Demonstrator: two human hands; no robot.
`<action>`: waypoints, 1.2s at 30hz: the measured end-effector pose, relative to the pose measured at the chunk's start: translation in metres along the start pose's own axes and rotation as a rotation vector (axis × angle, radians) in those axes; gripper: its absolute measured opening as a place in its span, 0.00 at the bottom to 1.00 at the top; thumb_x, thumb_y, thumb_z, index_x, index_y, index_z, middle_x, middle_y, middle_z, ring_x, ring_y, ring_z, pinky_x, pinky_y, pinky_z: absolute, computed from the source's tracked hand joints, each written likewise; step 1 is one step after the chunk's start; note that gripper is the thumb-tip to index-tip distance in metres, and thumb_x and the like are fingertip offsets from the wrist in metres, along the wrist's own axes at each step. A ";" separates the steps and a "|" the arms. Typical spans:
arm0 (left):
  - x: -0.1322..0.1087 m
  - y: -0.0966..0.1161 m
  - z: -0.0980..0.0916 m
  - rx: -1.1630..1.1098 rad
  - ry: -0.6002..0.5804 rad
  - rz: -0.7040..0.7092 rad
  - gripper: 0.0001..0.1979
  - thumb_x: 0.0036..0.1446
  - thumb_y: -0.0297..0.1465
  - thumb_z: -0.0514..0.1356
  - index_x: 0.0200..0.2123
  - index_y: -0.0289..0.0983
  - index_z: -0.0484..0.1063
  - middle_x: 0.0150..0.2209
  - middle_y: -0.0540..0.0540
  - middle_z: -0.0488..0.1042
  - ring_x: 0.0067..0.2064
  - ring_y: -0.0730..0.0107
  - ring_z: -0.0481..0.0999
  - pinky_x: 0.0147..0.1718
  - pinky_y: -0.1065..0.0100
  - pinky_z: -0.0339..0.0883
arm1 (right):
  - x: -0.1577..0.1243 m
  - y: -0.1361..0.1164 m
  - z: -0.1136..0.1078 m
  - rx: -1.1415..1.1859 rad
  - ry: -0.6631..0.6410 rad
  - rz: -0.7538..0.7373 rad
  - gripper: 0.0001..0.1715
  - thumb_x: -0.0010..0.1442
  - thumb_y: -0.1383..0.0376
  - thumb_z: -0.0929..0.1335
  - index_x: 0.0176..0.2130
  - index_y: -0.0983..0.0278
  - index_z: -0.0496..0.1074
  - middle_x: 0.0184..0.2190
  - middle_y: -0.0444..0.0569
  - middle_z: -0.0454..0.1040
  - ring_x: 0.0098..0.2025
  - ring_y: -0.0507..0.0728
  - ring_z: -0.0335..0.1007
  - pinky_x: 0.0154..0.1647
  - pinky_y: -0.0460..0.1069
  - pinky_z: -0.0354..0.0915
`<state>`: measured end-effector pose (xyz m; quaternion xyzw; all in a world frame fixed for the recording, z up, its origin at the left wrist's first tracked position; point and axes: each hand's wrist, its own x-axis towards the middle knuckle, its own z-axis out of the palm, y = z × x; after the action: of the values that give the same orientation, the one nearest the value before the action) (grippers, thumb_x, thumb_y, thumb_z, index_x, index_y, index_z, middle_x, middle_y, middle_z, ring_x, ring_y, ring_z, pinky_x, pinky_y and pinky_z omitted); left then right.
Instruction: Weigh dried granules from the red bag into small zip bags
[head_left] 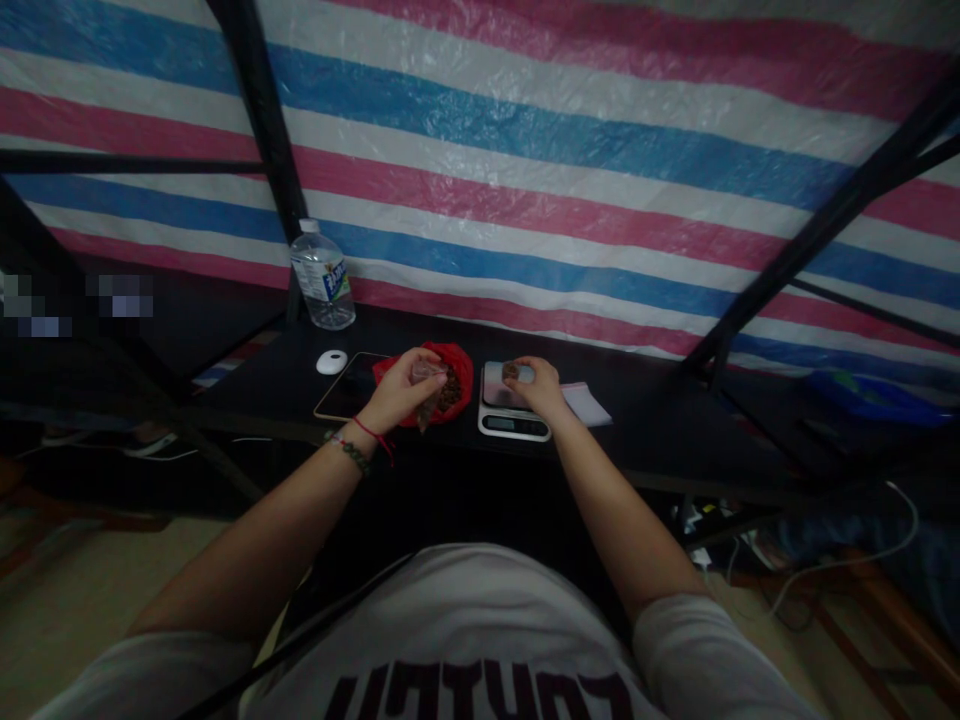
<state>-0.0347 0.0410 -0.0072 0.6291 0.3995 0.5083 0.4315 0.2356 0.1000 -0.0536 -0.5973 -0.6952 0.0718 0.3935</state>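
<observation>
My left hand (pixel 399 392) is closed on a small clear plastic bag (pixel 429 381) with brown bits in it, held over a red bag (pixel 454 372) of brown pieces on the black table (pixel 645 430). My right hand (pixel 537 387) rests on a small digital scale (pixel 511 408), its fingers pinched on a little brown clump (pixel 511 371) above the scale's platform. A red string and a bead bracelet circle my left wrist.
A tablet (pixel 349 386) lies left of the red bag, with a white round object (pixel 331 362) and a water bottle (pixel 323 276) behind it. Flat clear bags (pixel 586 402) lie right of the scale. A striped tarp and black frame bars stand behind.
</observation>
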 end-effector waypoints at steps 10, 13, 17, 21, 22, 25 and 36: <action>-0.008 -0.005 0.020 -0.028 -0.086 0.046 0.22 0.47 0.40 0.65 0.43 0.37 0.66 0.38 0.45 0.73 0.37 0.66 0.74 0.39 0.65 0.68 | -0.015 0.006 -0.017 -0.033 0.104 0.026 0.29 0.47 0.56 0.72 0.48 0.62 0.70 0.50 0.54 0.70 0.56 0.63 0.61 0.58 0.60 0.53; -0.010 -0.006 0.024 0.001 -0.116 0.072 0.20 0.47 0.39 0.65 0.41 0.38 0.65 0.38 0.45 0.73 0.39 0.66 0.74 0.41 0.64 0.68 | -0.022 -0.015 -0.032 0.044 0.232 -0.073 0.18 0.51 0.60 0.70 0.43 0.62 0.72 0.46 0.53 0.71 0.54 0.62 0.63 0.58 0.59 0.54; -0.014 -0.013 0.030 0.033 -0.186 0.111 0.17 0.47 0.37 0.65 0.38 0.38 0.63 0.36 0.47 0.73 0.38 0.66 0.75 0.42 0.63 0.68 | -0.035 -0.048 -0.043 0.289 0.181 -0.111 0.08 0.55 0.63 0.66 0.36 0.62 0.72 0.37 0.49 0.73 0.41 0.58 0.69 0.44 0.53 0.66; -0.017 -0.021 0.035 0.113 -0.186 0.188 0.14 0.51 0.35 0.63 0.39 0.39 0.64 0.41 0.44 0.73 0.43 0.64 0.74 0.45 0.61 0.67 | -0.047 -0.064 -0.050 0.404 0.078 -0.094 0.08 0.56 0.63 0.66 0.36 0.61 0.73 0.33 0.47 0.74 0.34 0.56 0.70 0.36 0.50 0.67; -0.018 -0.022 0.037 0.129 -0.179 0.197 0.14 0.51 0.35 0.63 0.39 0.39 0.65 0.43 0.43 0.73 0.43 0.63 0.74 0.46 0.60 0.67 | -0.051 -0.065 -0.052 0.387 0.077 -0.101 0.08 0.56 0.63 0.66 0.36 0.61 0.73 0.33 0.47 0.75 0.34 0.56 0.71 0.36 0.50 0.67; -0.023 -0.017 0.040 0.135 -0.181 0.189 0.15 0.51 0.35 0.64 0.39 0.39 0.64 0.42 0.43 0.73 0.42 0.64 0.75 0.44 0.61 0.68 | -0.065 -0.067 -0.059 0.298 0.069 -0.153 0.09 0.57 0.64 0.65 0.38 0.60 0.74 0.35 0.48 0.76 0.35 0.57 0.71 0.39 0.52 0.67; -0.036 -0.003 0.051 0.341 -0.051 0.303 0.21 0.49 0.33 0.64 0.46 0.38 0.64 0.40 0.45 0.71 0.42 0.63 0.74 0.44 0.62 0.67 | -0.119 -0.104 -0.002 0.505 -0.371 -0.028 0.25 0.53 0.63 0.71 0.50 0.61 0.67 0.40 0.49 0.76 0.38 0.57 0.74 0.39 0.51 0.69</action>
<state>0.0093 0.0012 -0.0258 0.7584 0.3695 0.4765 0.2475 0.1539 -0.0353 -0.0479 -0.4477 -0.7236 0.3445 0.3966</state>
